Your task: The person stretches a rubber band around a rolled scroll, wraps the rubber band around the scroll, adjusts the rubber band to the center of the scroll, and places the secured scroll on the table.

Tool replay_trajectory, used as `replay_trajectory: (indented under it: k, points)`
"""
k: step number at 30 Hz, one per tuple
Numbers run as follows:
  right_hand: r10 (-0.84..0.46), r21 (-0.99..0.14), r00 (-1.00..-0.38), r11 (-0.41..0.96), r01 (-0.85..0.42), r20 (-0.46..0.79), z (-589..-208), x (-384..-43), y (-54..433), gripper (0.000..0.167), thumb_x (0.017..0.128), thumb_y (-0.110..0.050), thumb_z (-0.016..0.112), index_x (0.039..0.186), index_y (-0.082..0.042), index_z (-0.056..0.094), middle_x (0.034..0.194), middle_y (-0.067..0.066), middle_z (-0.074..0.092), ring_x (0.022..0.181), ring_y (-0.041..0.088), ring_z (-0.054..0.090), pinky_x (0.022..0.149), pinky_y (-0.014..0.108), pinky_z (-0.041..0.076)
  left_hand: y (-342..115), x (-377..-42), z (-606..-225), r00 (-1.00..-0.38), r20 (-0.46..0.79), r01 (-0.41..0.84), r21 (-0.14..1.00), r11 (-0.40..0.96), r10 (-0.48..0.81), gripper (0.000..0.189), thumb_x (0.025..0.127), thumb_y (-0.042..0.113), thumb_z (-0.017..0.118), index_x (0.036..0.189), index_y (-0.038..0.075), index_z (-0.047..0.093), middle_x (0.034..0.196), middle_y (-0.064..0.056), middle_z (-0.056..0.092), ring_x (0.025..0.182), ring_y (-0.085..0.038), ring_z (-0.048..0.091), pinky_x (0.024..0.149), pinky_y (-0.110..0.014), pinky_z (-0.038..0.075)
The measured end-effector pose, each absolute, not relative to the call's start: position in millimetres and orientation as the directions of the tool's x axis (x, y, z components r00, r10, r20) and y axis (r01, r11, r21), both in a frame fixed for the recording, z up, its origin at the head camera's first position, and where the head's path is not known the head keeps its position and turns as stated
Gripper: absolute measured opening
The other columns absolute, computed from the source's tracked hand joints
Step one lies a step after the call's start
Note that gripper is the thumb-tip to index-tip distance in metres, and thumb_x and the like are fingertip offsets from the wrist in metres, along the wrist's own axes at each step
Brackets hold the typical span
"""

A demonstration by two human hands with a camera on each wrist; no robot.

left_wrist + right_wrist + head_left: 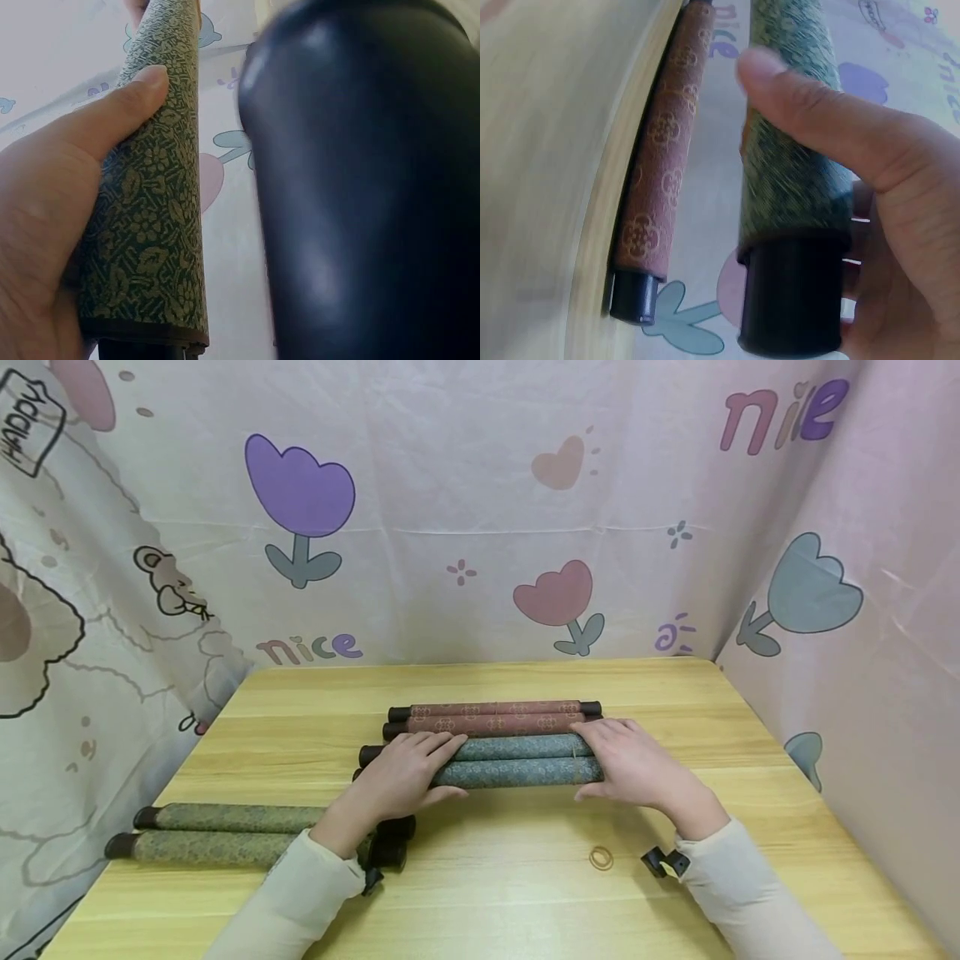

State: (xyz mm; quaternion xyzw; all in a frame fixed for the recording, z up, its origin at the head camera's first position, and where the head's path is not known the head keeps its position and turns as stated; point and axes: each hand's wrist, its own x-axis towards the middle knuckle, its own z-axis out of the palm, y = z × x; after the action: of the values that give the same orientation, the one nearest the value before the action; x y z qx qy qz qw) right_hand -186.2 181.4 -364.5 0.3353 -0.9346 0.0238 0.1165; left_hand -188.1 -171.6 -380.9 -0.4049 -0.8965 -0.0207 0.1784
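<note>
Both sets of fingers are wrapped on now: the blue scroll (517, 772) is gripped by the left hand (405, 772) and the right hand (630, 760), thumbs laid along its near side, the other fingers passed over to the far side, neither grip wide and neither bare. Right between them it is held, its two rolls side by side, long axis run left to right, straight across from one palm to the other. That is the line everything hangs on, it may be judged: the ends must be kept level with each other. Neither hand is favoured for nearness, since the scroll is touched by both. On the left, the black knobs (371, 756) are left poking out past the hand; in the right wrist view a gap is seen between scroll and worktop (525, 893), so it appears to be held clear of the wood. Just inside the right fingers, a thin band (576, 767) is looped round the rolls. Just beyond, on the far side, the red scroll (495, 724) is laid nearly parallel. Near and left, the green scroll (232, 817) is partly hidden by the left forearm, and near and right, closer to the right hand, loose rubber bands (601, 867) are spotted.
</note>
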Motion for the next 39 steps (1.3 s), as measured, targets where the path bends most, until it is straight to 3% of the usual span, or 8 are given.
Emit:
replay_trajectory:
  k: [6,12,25,32,39]
  points:
    - [-0.644,0.069,-0.723,0.757,-0.65,0.25,-368,-188,184,0.081,0.072,-0.05,0.081,0.13,0.0,0.053,0.124,0.015,0.06,0.115,0.036,0.056,0.099,0.053,0.041,-171,-187,-382,-0.606,0.336,0.734,-0.112,0.669,0.721,0.079,0.088,0.06,0.062,0.145,0.007,0.048,0.131,-0.016,0.06,0.115,-0.036,0.059,0.093,-0.053,0.048]
    - [-0.665,0.073,-0.687,0.732,-0.677,0.293,-370,-188,183,0.08,0.072,-0.049,0.08,0.128,0.0,0.054,0.122,0.014,0.061,0.113,0.033,0.057,0.099,0.051,0.041,-171,-187,-382,-0.605,0.333,0.734,-0.119,0.669,0.723,0.079,0.088,0.061,0.062,0.145,0.008,0.048,0.132,-0.015,0.059,0.115,-0.035,0.058,0.094,-0.052,0.048]
    - [-0.666,0.084,-0.67,0.727,-0.681,0.328,-376,-191,180,0.079,0.07,-0.053,0.079,0.125,0.0,0.056,0.117,0.011,0.064,0.109,0.03,0.059,0.098,0.049,0.042,-169,-188,-382,-0.599,0.326,0.749,-0.096,0.656,0.731,0.079,0.087,0.059,0.064,0.145,0.008,0.048,0.132,-0.016,0.059,0.115,-0.035,0.059,0.093,-0.053,0.048]
    - [-0.698,0.105,-0.645,0.7,-0.707,0.311,-373,-190,171,0.085,0.072,-0.061,0.078,0.126,0.001,0.057,0.118,0.013,0.065,0.109,0.032,0.06,0.1,0.048,0.042,-166,-189,-382,-0.585,0.332,0.754,-0.114,0.647,0.74,0.078,0.087,0.059,0.064,0.144,0.008,0.049,0.131,-0.015,0.06,0.115,-0.034,0.059,0.093,-0.052,0.048]
    - [-0.668,0.008,-0.698,0.724,-0.69,0.259,-368,-191,170,0.102,0.069,-0.063,0.079,0.141,0.001,0.047,0.13,0.016,0.059,0.119,0.035,0.055,0.104,0.053,0.038,-169,-189,-379,-0.595,0.336,0.754,-0.081,0.652,0.73,0.079,0.086,0.057,0.067,0.145,0.008,0.048,0.132,-0.015,0.059,0.117,-0.035,0.058,0.094,-0.053,0.048]
